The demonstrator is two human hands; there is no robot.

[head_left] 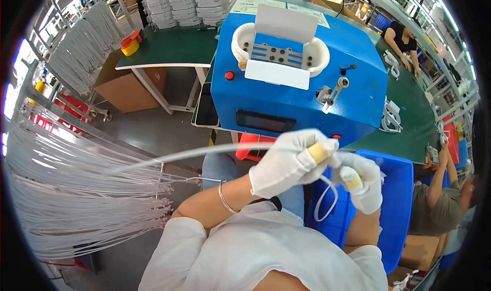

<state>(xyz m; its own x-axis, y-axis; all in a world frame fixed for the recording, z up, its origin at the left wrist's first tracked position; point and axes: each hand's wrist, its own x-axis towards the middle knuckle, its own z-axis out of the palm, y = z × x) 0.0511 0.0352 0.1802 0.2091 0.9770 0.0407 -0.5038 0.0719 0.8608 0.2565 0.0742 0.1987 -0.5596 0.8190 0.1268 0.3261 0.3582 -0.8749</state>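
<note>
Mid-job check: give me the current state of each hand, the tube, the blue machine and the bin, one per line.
left hand: gloved, closed around the clear tube.
right hand: gloved, pinching the tube's end loop.
clear tube: held taut, running off to the person's left.
blue machine: white flap on top raised; front screen dark.
blue bin: open-topped, under the hands; contents not visible.
hanging tubes: draped in a dense row on the rack.

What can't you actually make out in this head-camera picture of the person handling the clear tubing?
- Head view: where the left hand and right hand meet on the clear tube, the gloved fingers hide their grip.
- Head view: the tube's far end is lost among the hanging tubes at the left rim.
- Head view: the blue bin interior is hidden by the right hand and forearm.
- Head view: the blue machine screen is too dark to make out.
</note>
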